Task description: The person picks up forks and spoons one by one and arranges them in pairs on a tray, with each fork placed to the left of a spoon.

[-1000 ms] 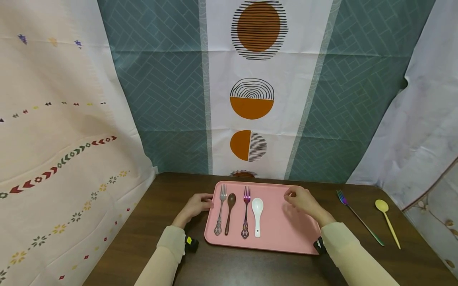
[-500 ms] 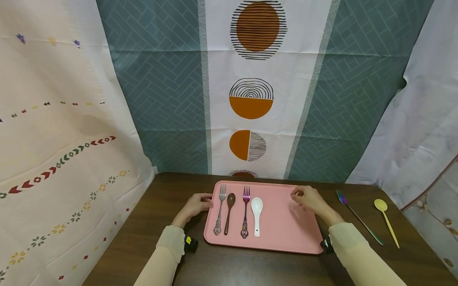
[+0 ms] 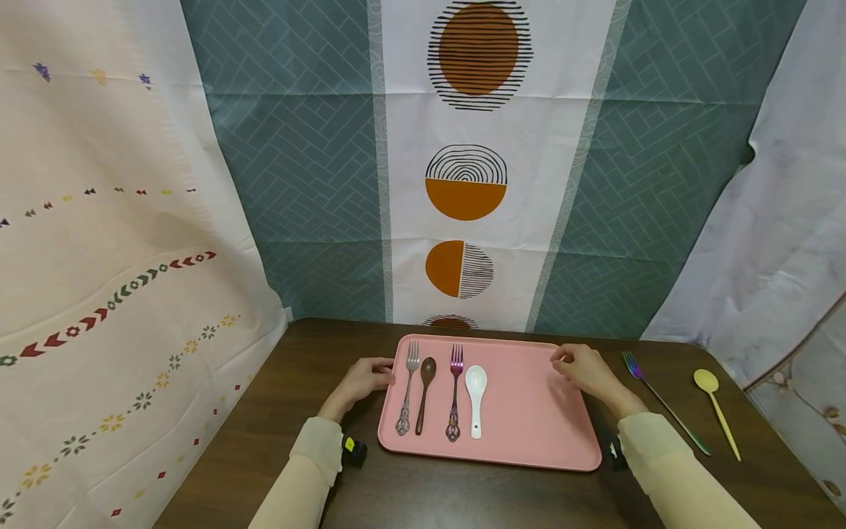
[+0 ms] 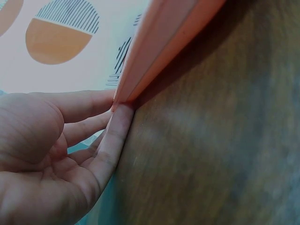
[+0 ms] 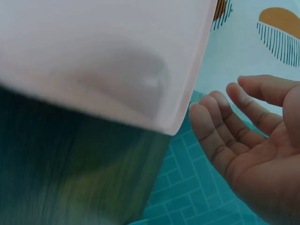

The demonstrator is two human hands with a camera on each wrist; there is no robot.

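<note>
Tray (image 3: 529, 422) lies on the table (image 3: 429, 492), lower centre of the frame; left hand (image 3: 360, 380) pinches its left edge, right hand (image 3: 590, 371) hovers near its upper right corner, fingers loosely bent.

Your forearms (image 3: 297, 481) stretched forward, your left hand (image 3: 360, 380) pinching between thumb (image 4: 86, 104) and fingers (image 4: 115, 136), your right hand (image 3: 587, 369) relaxed, loosely curved

Pale-cream fabric left sleeve (image 3: 294, 485) ends in a broad left cuff (image 3: 319, 445); small black boxy left wrist unit (image 3: 355, 453) bears a yellow patch (image 3: 349, 444). Pale-cream fabric right sleeve (image 3: 694, 485) matches, broad right cuff (image 3: 651, 438) included; black right wrist unit (image 3: 617, 455) partly hidden.
</note>
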